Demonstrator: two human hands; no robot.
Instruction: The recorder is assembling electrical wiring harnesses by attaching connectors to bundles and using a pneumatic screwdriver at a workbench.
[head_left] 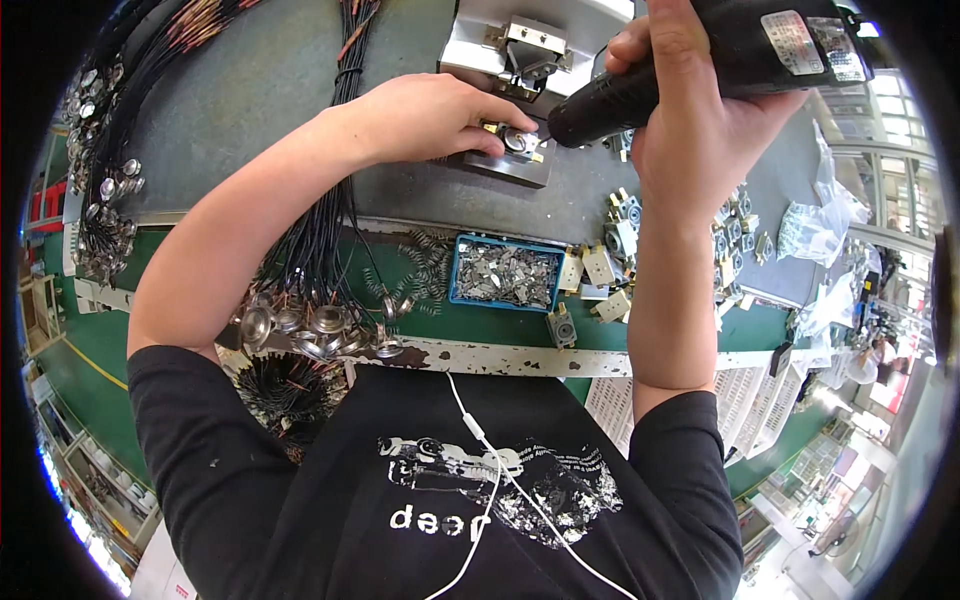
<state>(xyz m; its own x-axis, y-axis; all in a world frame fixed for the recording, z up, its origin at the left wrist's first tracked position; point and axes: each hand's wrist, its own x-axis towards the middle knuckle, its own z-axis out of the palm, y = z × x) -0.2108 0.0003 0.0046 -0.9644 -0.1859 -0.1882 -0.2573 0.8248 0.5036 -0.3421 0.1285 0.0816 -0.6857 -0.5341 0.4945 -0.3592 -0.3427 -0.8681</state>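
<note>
My left hand [425,115] reaches across the bench, its thumb and forefinger closed on a small metal part [517,141] with a round silver piece. The part rests on a dark metal block [518,169]. My right hand [690,120] is wrapped round a black electric screwdriver [740,55] with white labels on its body. The tool lies nearly level, its narrow nose pointing left, close beside the metal part. I cannot tell whether the tip touches it.
Beyond the block stands a metal fixture [535,55]. A blue tray [505,272] of small metal pieces sits nearer, beside loose springs [430,268]. Black cables with silver round ends [325,320] hang over the left. Several brass-and-white fittings [600,268] and plastic bags [815,230] lie right.
</note>
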